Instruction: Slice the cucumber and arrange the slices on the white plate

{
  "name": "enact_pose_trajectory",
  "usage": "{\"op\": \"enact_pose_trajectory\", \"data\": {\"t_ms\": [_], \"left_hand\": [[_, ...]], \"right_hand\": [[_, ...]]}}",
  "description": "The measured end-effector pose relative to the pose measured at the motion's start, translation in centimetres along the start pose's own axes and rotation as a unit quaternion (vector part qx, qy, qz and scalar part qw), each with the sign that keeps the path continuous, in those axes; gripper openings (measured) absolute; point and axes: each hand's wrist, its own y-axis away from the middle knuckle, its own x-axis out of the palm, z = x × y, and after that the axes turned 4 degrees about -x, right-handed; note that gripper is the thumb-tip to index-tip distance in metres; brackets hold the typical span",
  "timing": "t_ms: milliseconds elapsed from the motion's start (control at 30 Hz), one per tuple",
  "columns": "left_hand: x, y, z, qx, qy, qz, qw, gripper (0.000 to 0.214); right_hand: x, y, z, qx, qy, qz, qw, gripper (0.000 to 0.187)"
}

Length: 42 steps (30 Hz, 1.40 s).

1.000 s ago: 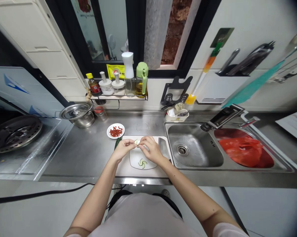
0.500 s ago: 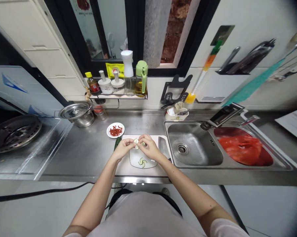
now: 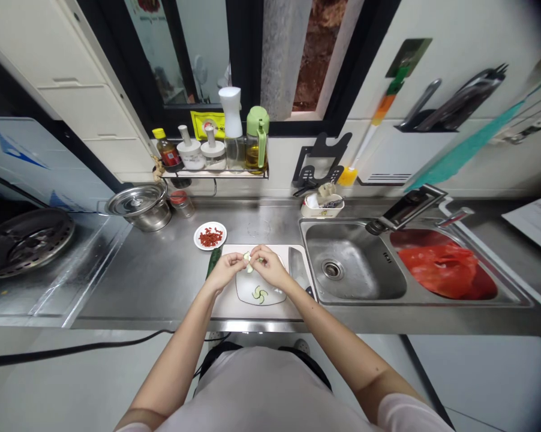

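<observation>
Over the back of a white plate, my left hand and my right hand meet fingertip to fingertip. Both pinch pale green cucumber slices between them; how many is hidden by the fingers. On the plate, a few curved cucumber slices form a pinwheel near the front. The plate rests on a pale cutting board. A dark green cucumber piece lies by the board's left edge, beyond my left hand. A knife lies flat on the board's right side.
A small white dish of red bits stands behind the board. To the right is the steel sink, with a red plastic bag in its second basin. A lidded pot stands back left, below a seasoning shelf.
Both hands stay nearly in place, still pinching the slices, with only slight finger movement. The whole view has shifted a little.
</observation>
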Motion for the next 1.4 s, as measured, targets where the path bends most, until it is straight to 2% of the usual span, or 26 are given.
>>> {"op": "enact_pose_trajectory", "data": {"t_ms": [233,533,767,967,1067,1200,1400], "left_hand": [[-0.3,-0.6,1.1,-0.01,0.0,-0.007,1.0,0.033],[-0.7,-1.2,2.0,-0.016,-0.005,-0.019,1.0,0.033],[-1.0,-1.7,2.9,-0.023,-0.005,-0.022,0.999,0.034],[-2.0,-3.0,5.4,-0.052,-0.078,-0.059,0.994,0.034],[-2.4,-3.6,6.7,-0.067,-0.176,-0.086,0.978,0.029],[-2.5,-4.1,7.6,-0.093,-0.323,-0.136,0.932,0.016],[-2.0,-4.3,7.6,-0.097,-0.421,-0.133,0.892,0.013]], "right_hand": [[0.7,-0.1,-1.4,0.046,-0.043,-0.003,0.998,0.014],[1.3,-0.3,-2.8,0.07,-0.076,-0.005,0.995,0.013],[1.6,-0.3,-4.0,0.101,-0.044,0.016,0.994,0.014],[2.7,0.3,-6.4,0.188,0.033,0.081,0.978,0.011],[3.7,0.6,-7.6,0.223,0.087,0.093,0.967,0.01],[4.9,0.9,-8.7,0.248,0.127,0.09,0.956,0.011],[5.6,1.0,-9.2,0.259,0.18,0.114,0.942,0.014]]}}
